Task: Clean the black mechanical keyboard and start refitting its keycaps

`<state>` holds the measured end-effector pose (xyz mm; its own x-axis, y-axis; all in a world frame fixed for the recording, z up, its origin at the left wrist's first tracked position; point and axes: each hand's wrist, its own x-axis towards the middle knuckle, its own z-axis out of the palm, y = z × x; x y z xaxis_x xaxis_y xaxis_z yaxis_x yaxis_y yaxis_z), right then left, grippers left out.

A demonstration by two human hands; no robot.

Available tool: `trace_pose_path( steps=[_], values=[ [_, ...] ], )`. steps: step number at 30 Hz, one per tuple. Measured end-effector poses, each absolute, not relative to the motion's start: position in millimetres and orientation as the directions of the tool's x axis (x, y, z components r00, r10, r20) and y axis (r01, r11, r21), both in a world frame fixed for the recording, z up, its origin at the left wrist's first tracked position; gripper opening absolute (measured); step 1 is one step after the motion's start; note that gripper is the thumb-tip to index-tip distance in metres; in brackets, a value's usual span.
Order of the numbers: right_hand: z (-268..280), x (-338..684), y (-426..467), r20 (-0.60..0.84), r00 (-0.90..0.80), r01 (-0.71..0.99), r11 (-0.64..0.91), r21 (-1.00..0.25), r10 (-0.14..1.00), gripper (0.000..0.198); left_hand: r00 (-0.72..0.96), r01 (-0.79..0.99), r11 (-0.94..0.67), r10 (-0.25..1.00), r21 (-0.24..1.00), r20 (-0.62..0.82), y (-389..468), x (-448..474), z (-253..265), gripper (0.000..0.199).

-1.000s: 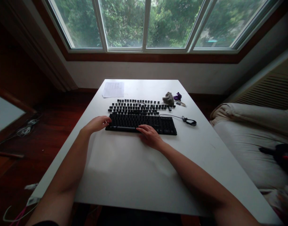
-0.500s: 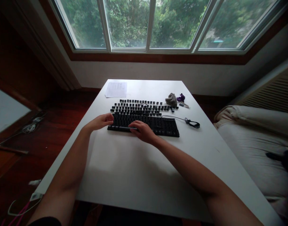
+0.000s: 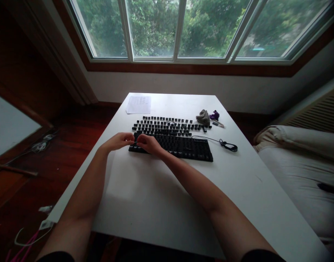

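One white desk (image 3: 156, 203) holds a black keyboard (image 3: 180, 145). Left hand (image 3: 116, 141) and right hand (image 3: 151, 144) curl at its left end; I cannot tell if fingers (image 3: 142, 137) pinch anything. Loose keys (image 3: 167, 131) sit in rows behind, maybe to stay sorted.

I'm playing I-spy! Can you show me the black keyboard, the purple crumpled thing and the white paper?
black keyboard (image 3: 182, 145): head view, on its top face
purple crumpled thing (image 3: 215, 115): head view, on its middle
white paper (image 3: 139, 105): head view, mid-sheet

Holds left hand (image 3: 119, 141) and right hand (image 3: 150, 144) close together at left end of black keyboard (image 3: 180, 147), near rows of loose keycaps (image 3: 168, 132)
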<state>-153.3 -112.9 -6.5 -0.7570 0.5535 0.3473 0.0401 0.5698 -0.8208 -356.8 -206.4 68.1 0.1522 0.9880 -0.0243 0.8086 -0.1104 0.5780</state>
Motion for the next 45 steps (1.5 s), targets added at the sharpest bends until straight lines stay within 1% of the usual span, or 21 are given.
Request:
trace_pose_path(
  steps=[5,8,11,14,18,25,30,34,45],
  values=[
    [-10.6,-169.4,-108.8,0.341,-0.77,0.054,0.588,-0.807,0.539,0.01,0.157,0.784,-0.113,0.987,0.61,-0.018,-202.0,-367.6,59.1,0.029],
    [-11.4,-175.3,-110.0,0.325,-0.755,0.116,0.603,-0.789,0.57,0.008,0.136,0.771,-0.082,0.99,0.632,-0.037,-199.6,-377.5,48.6,0.032],
    [-11.2,-179.1,-114.0,0.309,-0.738,0.197,0.629,-0.752,0.6,0.007,0.111,0.79,-0.066,0.993,0.609,-0.036,-198.4,-387.2,39.8,0.034],
    [-9.5,-181.4,-118.6,0.323,-0.727,0.258,0.677,-0.689,0.606,0.005,0.1,0.802,-0.068,0.995,0.593,-0.02,-198.1,-393.3,34.8,0.035],
    [-7.8,-183.2,-123.4,0.356,-0.729,0.314,0.748,-0.585,0.585,0.004,0.102,0.796,-0.066,0.994,0.602,-0.025,-197.8,-396.5,31.1,0.033],
    [-9.5,-181.2,-132.8,0.401,-0.772,0.326,0.849,-0.416,0.493,0.006,0.123,0.803,-0.078,0.992,0.591,-0.036,-196.1,-400.5,23.8,0.032],
    [-9.8,-178.9,-137.5,0.408,-0.787,0.344,0.878,-0.332,0.463,0.009,0.118,0.803,-0.076,0.993,0.591,-0.033,-196.3,-399.1,22.8,0.031],
    [-11.1,-178.6,-137.3,0.392,-0.79,0.365,0.875,-0.318,0.472,0.01,0.118,0.806,-0.076,0.992,0.588,-0.034,-196.4,-396.1,24.2,0.03],
    [-12.9,-177.4,-136.7,0.401,-0.785,0.352,0.873,-0.339,0.472,0.016,0.116,0.796,-0.056,0.991,0.603,-0.06,-196.1,-393.9,22.5,0.028]
  ],
)
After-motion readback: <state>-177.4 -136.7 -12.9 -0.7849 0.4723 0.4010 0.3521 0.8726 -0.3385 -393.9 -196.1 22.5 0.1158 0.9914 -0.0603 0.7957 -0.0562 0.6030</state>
